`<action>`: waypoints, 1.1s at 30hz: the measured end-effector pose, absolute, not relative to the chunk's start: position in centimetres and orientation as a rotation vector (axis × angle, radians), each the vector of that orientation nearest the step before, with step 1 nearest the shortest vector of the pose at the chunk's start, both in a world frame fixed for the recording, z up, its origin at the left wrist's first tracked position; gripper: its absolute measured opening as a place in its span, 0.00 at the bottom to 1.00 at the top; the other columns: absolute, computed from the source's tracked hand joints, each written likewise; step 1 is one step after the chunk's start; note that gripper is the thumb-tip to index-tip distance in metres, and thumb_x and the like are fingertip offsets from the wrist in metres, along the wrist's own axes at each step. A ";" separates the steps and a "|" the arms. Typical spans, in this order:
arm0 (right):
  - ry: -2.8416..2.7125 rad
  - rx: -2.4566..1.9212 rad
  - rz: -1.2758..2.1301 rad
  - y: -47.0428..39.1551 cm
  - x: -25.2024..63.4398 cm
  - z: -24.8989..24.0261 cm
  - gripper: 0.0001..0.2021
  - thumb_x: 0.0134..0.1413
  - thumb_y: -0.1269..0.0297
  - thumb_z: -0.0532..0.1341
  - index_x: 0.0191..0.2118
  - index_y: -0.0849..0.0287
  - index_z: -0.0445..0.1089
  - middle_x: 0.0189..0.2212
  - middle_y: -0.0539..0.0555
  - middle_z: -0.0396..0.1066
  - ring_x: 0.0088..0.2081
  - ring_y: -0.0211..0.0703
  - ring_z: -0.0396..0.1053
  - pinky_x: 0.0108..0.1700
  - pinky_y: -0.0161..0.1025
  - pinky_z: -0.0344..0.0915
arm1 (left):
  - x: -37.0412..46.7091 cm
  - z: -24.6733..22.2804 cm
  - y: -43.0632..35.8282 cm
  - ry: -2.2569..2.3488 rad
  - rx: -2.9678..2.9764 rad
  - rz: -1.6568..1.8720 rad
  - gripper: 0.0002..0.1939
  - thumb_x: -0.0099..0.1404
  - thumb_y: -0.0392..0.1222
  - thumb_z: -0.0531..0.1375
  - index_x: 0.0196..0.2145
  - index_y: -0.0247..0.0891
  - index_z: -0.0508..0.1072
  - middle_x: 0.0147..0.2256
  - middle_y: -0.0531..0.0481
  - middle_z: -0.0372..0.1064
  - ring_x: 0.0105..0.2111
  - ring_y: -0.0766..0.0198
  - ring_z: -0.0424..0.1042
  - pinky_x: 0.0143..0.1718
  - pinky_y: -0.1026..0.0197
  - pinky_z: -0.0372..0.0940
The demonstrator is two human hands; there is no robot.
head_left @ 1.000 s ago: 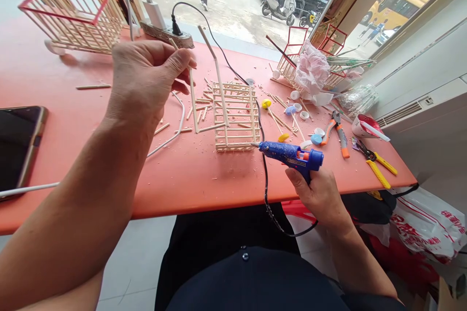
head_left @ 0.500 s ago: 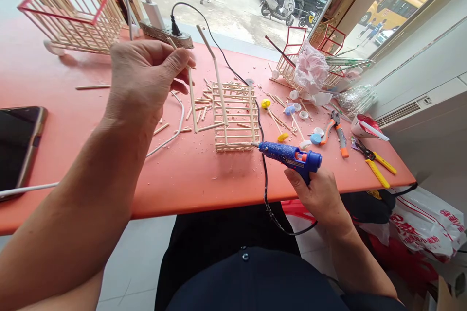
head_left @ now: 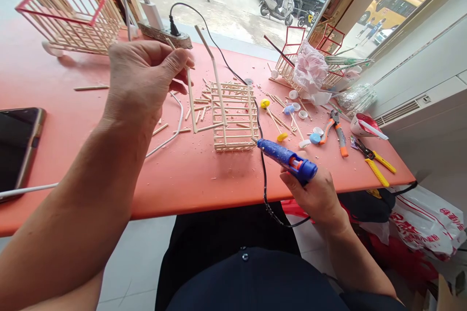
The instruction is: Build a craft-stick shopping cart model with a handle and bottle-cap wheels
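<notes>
My left hand (head_left: 153, 70) pinches the top of a thin wooden stick frame (head_left: 192, 102), whose lower bar reaches right to a small stick rack (head_left: 236, 116) on the orange table. Another bent stick piece (head_left: 216, 68) stands up from the rack. In my right hand (head_left: 317, 194) is a blue glue gun (head_left: 286, 155), its nozzle at the rack's lower right corner. Whether the tip touches the sticks I cannot tell. Loose cut sticks (head_left: 200, 107) lie just left of the rack and partly behind it.
A larger stick basket with a red rim (head_left: 60, 22) stands back left, near a power strip (head_left: 182, 40). A phone (head_left: 18, 143) lies at the left. Orange-handled pliers (head_left: 340, 133), yellow-handled pliers (head_left: 375, 163), a cup (head_left: 361, 125) and caps lie right. A black cord (head_left: 263, 175) crosses the table edge.
My right hand has shifted slightly left and the glue gun has tilted, its rear end lower. The nozzle remains near the rack's corner. My left hand and the stick frame look nearly unchanged.
</notes>
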State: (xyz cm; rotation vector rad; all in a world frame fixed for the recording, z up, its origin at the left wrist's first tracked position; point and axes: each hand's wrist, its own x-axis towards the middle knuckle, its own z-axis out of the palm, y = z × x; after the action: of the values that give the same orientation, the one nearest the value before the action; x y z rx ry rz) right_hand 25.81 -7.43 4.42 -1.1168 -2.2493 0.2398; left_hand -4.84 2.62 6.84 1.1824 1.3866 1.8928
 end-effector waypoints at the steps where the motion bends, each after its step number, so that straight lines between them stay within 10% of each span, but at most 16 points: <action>1: -2.294 -1.073 0.246 -7.5 25.8 4.3 0.05 0.67 0.63 0.62 0.44 0.55 0.67 0.33 0.53 0.73 0.33 0.45 0.73 0.35 0.40 0.71 | -4.9 6.8 2.6 1.382 1.191 1.894 0.11 0.61 0.28 0.65 0.23 0.36 0.79 0.18 0.55 0.69 0.16 0.73 0.65 0.16 0.69 0.61; 9: -2.327 -1.094 -0.050 -5.9 27.9 2.6 0.19 0.69 0.64 0.59 0.63 0.58 0.63 0.54 0.66 0.70 0.57 0.57 0.70 0.59 0.52 0.70 | -4.4 7.4 2.3 1.428 1.148 1.905 0.13 0.62 0.23 0.64 0.23 0.34 0.79 0.19 0.55 0.68 0.17 0.74 0.64 0.18 0.68 0.63; 15: -1.879 -1.783 -0.391 -2.0 34.7 1.5 0.27 0.69 0.48 0.56 0.62 0.64 0.66 0.54 0.72 0.69 0.58 0.67 0.67 0.60 0.63 0.66 | -4.2 7.4 2.1 1.480 1.193 1.874 0.10 0.61 0.29 0.63 0.23 0.35 0.78 0.19 0.57 0.67 0.18 0.74 0.64 0.29 0.61 0.74; 33: -1.711 -2.173 -0.491 -0.2 39.1 -0.5 0.24 0.61 0.56 0.61 0.57 0.68 0.71 0.54 0.75 0.67 0.56 0.69 0.64 0.59 0.64 0.62 | -3.1 6.4 2.3 1.373 1.219 1.808 0.11 0.61 0.27 0.64 0.22 0.35 0.78 0.18 0.53 0.69 0.17 0.70 0.66 0.21 0.64 0.68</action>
State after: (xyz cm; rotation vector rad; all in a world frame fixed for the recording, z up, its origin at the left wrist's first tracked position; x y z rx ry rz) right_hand 39.08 -0.21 -0.46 -2.1725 -1.7110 -0.4911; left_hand -3.13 2.33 6.36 1.2193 1.3731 1.8084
